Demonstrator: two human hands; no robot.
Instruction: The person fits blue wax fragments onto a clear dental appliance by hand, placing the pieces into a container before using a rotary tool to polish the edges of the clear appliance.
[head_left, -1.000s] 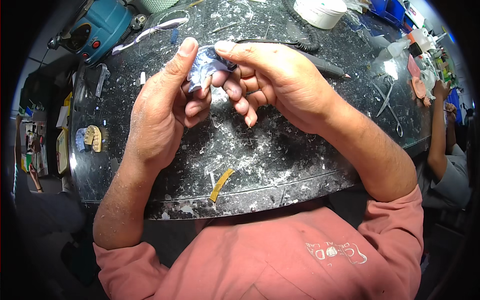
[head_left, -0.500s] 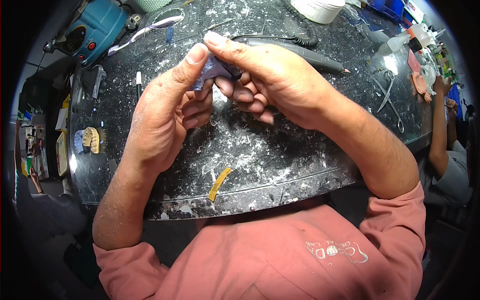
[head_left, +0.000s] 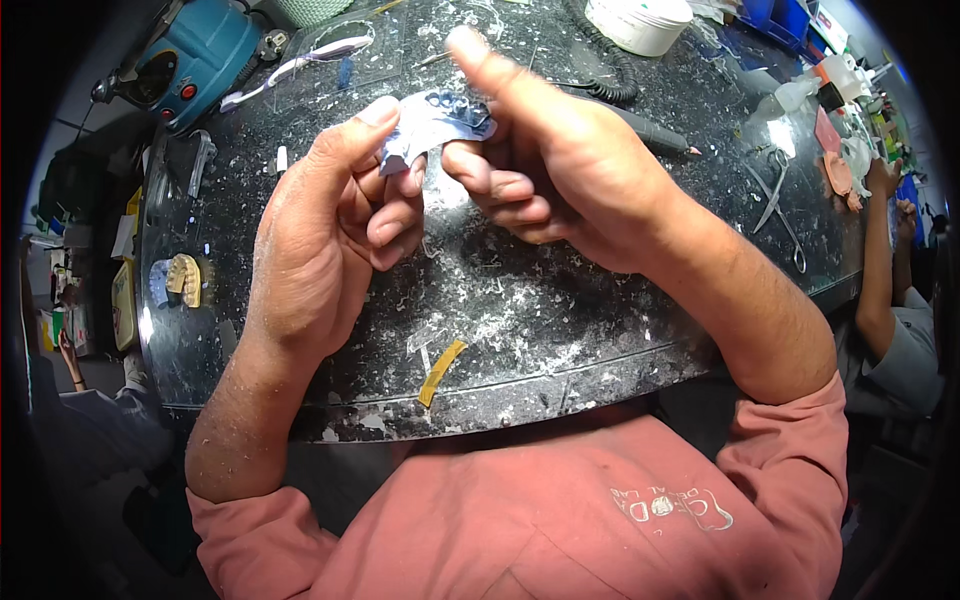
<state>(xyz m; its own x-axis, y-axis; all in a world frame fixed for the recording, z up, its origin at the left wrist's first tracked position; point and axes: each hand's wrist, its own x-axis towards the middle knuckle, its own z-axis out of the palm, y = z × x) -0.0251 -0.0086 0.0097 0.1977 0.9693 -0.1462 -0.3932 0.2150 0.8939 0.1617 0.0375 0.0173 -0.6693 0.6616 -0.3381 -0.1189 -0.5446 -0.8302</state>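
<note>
The left hand (head_left: 318,215) pinches a blue piece (head_left: 430,128); the right hand (head_left: 575,160), thumb clear of it, spreads its grip.

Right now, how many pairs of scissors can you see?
1: the scissors lie spread open on the bench, to the right of the right hand. Others may be hidden in the clutter farther right.

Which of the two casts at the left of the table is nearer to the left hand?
The yellow cast: it is on the side toward the left hand; the pale blue cast is farther left, nearer the table's edge.
</note>
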